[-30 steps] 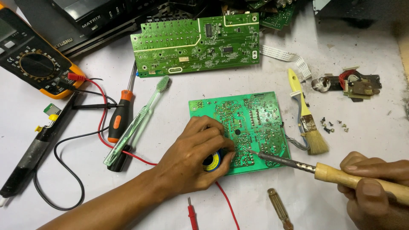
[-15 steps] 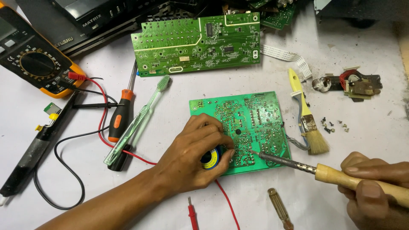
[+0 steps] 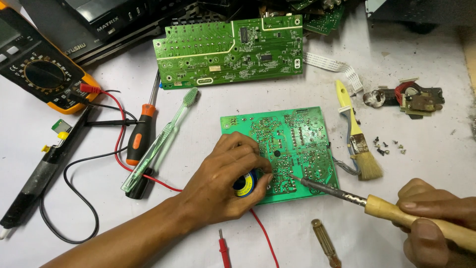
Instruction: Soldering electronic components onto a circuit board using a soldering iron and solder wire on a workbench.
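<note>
A square green circuit board (image 3: 292,139) lies solder-side up in the middle of the white table. My left hand (image 3: 225,178) rests on its lower left corner and grips a small blue and yellow spool (image 3: 244,185). My right hand (image 3: 436,218) at the lower right holds the wooden handle of a soldering iron (image 3: 347,197). The iron's metal tip touches the board's lower part, just right of my left fingertips.
A longer green circuit board (image 3: 233,52) lies behind. A yellow multimeter (image 3: 39,74) with red and black leads sits at far left, beside a desoldering pump (image 3: 42,171), an orange screwdriver (image 3: 141,134) and a green toothbrush (image 3: 158,144). A yellow brush (image 3: 357,136), loose screws and a small motor part (image 3: 414,97) lie right.
My left hand has shifted slightly on the board's corner. The soldering iron tip stays at almost the same spot on the board.
</note>
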